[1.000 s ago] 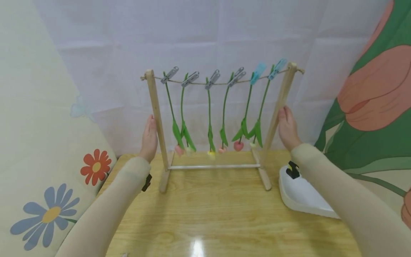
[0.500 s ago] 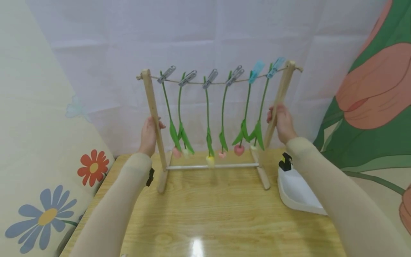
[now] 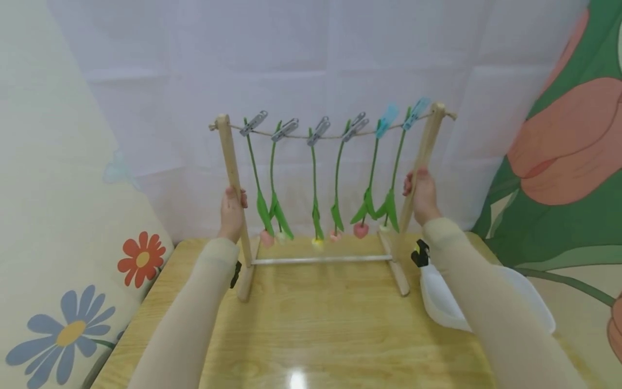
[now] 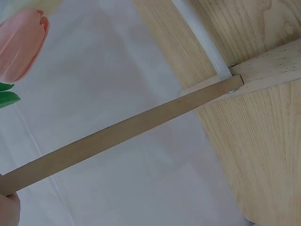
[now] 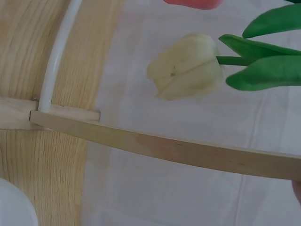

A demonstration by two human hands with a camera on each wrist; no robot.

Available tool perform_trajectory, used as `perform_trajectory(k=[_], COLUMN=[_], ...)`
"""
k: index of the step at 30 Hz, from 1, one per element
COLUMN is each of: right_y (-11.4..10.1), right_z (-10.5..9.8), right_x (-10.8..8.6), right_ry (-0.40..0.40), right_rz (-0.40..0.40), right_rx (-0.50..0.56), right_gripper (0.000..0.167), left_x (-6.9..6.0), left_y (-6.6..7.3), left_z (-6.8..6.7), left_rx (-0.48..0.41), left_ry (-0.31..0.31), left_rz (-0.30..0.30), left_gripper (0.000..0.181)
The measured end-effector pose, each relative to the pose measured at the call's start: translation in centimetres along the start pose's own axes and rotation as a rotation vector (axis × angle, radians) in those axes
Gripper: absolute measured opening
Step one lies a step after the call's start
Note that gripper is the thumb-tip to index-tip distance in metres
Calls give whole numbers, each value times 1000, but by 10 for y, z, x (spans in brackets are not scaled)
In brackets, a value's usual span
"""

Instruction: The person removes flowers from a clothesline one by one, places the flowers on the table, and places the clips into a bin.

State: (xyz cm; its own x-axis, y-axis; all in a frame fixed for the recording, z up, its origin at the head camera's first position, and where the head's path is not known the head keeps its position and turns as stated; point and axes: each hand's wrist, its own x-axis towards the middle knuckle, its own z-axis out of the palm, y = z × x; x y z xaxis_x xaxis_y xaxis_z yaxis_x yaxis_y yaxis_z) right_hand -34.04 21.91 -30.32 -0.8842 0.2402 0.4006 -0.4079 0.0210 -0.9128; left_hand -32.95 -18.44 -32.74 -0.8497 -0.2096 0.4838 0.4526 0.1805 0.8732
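Wooden rack (image 3: 320,260) stood between left hand (image 3: 232,212) and right hand (image 3: 421,195), each gripping one upright (image 3: 228,154), neither nearer; its long axis ran left to right. Inside, tulips (image 3: 361,230) hung head-down from clothespins (image 3: 318,131). Whether its feet (image 3: 247,286) touched the worktop (image 3: 330,329) or hovered, I could not tell.

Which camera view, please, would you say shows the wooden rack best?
The head view, because the rack appears almost whole there, rope included. The left wrist view shows only parts of the left post, foot and crossbar; the right wrist view, likewise on the right.
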Motion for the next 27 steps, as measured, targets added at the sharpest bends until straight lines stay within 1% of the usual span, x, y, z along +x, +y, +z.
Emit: perform_trajectory(k=[3,7,12,17,21,24,27], right_y=[0,-1,0,-2,-2,-1,-1], right_z=[2,3,2,4,5,5,5], right_x=[-1,-2,-3,-2,-1,-2,-3], right_ry=[13,10,27,45,48,55,56], right_rz=[-2,-14,-22,-22,-15,-11,-9], right_rx=[12,13,-2,-5,58,101,101], right_gripper=[37,37,35,37,39,39,39], left_x=[-2,-2,-2,-2,-2,-1,-1], left_y=[0,1,2,3,3,2,0], left_z=[0,0,2,2,3,3,2], left_rx=[4,1,8,-1,-27,-41,-41], left_ry=[11,28,24,36,55,55,48], left_rz=[-4,-8,-4,3,11,-1,-12], left_gripper=[61,58,54,56,57,56,52])
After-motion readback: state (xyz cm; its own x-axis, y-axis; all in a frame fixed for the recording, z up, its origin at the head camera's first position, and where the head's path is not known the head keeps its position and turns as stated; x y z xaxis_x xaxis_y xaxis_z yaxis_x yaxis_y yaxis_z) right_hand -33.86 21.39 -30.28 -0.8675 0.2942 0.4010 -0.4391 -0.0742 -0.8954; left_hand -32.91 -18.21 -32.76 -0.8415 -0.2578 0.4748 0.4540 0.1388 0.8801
